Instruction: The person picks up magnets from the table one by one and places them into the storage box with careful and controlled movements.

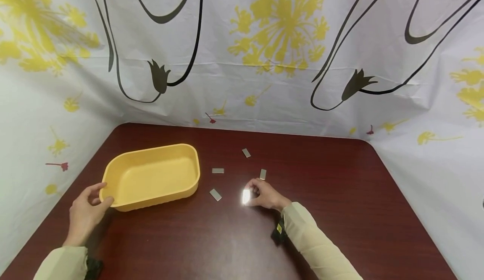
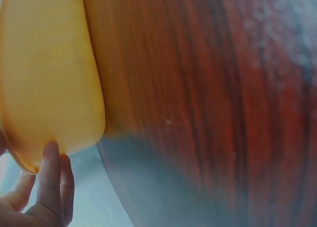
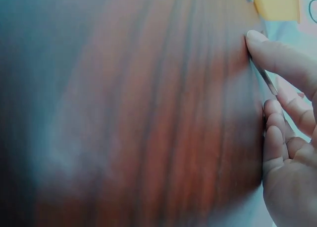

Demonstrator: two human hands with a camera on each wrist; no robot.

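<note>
At the table's left, a yellow plastic bin (image 1: 162, 199) stands with its open top up. My left hand (image 1: 85, 213) holds its near-left end, thumb and fingers about the rim. In the left wrist view, fingertips of the left hand (image 2: 47, 192) touch the outside of the bin (image 2: 49, 68). Farther right, my right hand (image 1: 267, 196) pinches a small flat rectangular metal plate (image 1: 246, 196) between thumb and fingers, and light glares off its face. Seen edge-on in the right wrist view, the thin plate (image 3: 263, 77) slants between the thumb and a finger.
Several similar plates lie apart on the dark red wooden table (image 1: 321, 179): one at the back (image 1: 246, 153), one beside the bin (image 1: 217, 171), one nearer me (image 1: 215, 194), and one just beyond the right hand (image 1: 262, 174). A patterned white cloth (image 1: 211, 74) hangs around the table.
</note>
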